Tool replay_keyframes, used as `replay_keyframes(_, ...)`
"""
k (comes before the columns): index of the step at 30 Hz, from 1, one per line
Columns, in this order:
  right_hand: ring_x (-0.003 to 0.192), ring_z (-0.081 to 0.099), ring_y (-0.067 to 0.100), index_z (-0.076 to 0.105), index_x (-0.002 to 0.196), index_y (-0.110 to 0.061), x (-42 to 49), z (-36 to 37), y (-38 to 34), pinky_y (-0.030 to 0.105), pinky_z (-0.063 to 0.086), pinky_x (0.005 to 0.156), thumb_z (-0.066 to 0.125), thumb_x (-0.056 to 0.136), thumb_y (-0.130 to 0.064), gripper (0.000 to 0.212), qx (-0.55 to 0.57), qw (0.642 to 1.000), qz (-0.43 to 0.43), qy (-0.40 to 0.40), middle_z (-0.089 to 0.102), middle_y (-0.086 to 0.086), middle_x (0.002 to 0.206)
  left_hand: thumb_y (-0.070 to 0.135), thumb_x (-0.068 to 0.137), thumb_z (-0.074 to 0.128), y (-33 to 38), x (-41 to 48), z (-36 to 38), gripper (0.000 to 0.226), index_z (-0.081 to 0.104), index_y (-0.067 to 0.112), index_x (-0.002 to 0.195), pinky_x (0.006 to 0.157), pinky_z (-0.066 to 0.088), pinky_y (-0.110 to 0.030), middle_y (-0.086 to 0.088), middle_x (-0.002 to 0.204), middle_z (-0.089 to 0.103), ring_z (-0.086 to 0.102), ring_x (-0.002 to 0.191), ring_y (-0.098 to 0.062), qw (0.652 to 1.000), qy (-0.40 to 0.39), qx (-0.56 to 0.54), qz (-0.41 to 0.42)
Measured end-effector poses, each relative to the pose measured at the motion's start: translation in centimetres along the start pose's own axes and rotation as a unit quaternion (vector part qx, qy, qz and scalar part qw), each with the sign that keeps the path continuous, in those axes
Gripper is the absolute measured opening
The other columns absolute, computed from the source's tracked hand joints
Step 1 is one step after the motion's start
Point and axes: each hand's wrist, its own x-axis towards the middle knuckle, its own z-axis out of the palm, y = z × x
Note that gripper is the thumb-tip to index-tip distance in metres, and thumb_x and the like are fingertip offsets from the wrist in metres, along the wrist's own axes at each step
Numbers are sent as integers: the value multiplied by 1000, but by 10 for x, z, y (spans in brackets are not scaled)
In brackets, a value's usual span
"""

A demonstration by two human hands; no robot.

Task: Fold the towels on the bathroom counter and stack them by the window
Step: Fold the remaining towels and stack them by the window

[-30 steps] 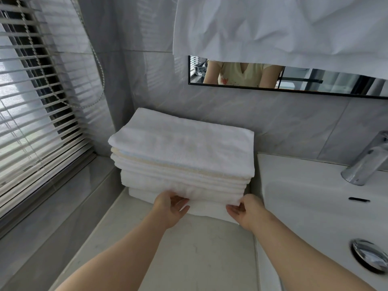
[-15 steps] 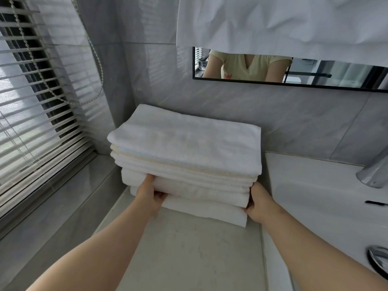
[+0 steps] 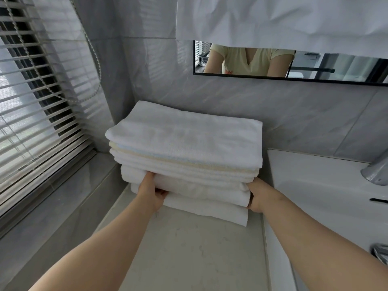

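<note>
Towels (image 3: 184, 148), white with cream and pale-blue layers, folded and stacked on the surface (image 3: 189, 253) against the wall, just beside the window blinds (image 3: 31, 114). Left hand (image 3: 150, 194) at the front left corner, fingers tucked between lower layers, gripping. Right hand (image 3: 259, 196) at the right end, fingers curled round a lower fold. Sink (image 3: 315, 185) and faucet (image 3: 375, 173) just right. Above, mirror (image 3: 315, 66), top hidden behind a hanging white cloth (image 3: 273, 17).
</note>
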Motion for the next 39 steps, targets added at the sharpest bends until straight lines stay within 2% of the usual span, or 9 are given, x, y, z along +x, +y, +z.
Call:
replay_keyframes(7,79,52,29,59,78,-9,20,-10,9,38,46,76,53,96,-17,20,-57,996,-18,61,56,14,85,29,85,68,1,1,7,50,47,19,129,99,43,-54,-8,130,51,50,116,-33,999,36,-29,2)
replay_keyframes(12,82,55,27,56,81,-13,20,-12,8,32,54,74,51,96,-11,16,-34,997,-31,65,59,16,96,41,85,64,2,4,7,43,51,23,122,98,43,-55,-7,125,54,52,113,-33,998,25,-53,1)
replay_keyframes(15,105,59,35,62,91,-9,18,-16,10,48,47,97,57,93,-20,12,0,997,-28,66,61,19,115,51,86,58,4,5,8,38,51,27,115,100,41,-57,-6,122,54,51,114,-33,998,17,-67,-2)
replay_keyframes(18,106,60,38,65,91,-6,26,-18,12,52,45,98,57,93,-25,20,-7,996,-27,81,63,22,115,58,82,58,4,6,7,47,50,30,119,100,40,-60,-5,124,53,50,115,-34,997,14,-74,-4)
replay_keyframes(21,97,54,31,58,80,-9,24,-19,20,41,46,88,49,98,-19,23,9,996,-15,92,58,24,121,62,79,59,1,7,6,59,49,30,128,99,41,-59,-4,125,54,51,114,-33,997,10,-76,3)
replay_keyframes(25,81,51,22,51,78,-18,6,-10,30,39,46,77,40,100,-16,24,52,992,-5,118,54,7,94,54,84,60,-6,8,4,57,47,25,132,99,43,-56,-5,127,55,53,114,-32,998,21,-57,18)
replay_keyframes(30,113,41,25,50,119,-15,-35,1,41,45,31,105,47,97,-35,30,108,982,61,145,44,4,122,35,85,68,-11,9,-2,59,43,15,134,97,45,-55,-12,131,52,52,116,-34,1000,13,10,11)
replay_keyframes(35,117,46,22,57,124,-23,-35,11,47,35,43,86,42,95,-30,33,178,973,-30,142,50,2,134,18,82,72,-9,11,-10,61,43,10,135,99,44,-53,-13,133,51,50,121,-34,999,25,16,24)
replay_keyframes(39,113,46,19,57,122,-23,-28,13,44,33,42,95,46,96,-32,30,184,976,-49,108,51,0,130,18,77,76,-8,14,-16,68,42,13,136,97,46,-53,-10,133,52,50,120,-33,998,49,-9,44)
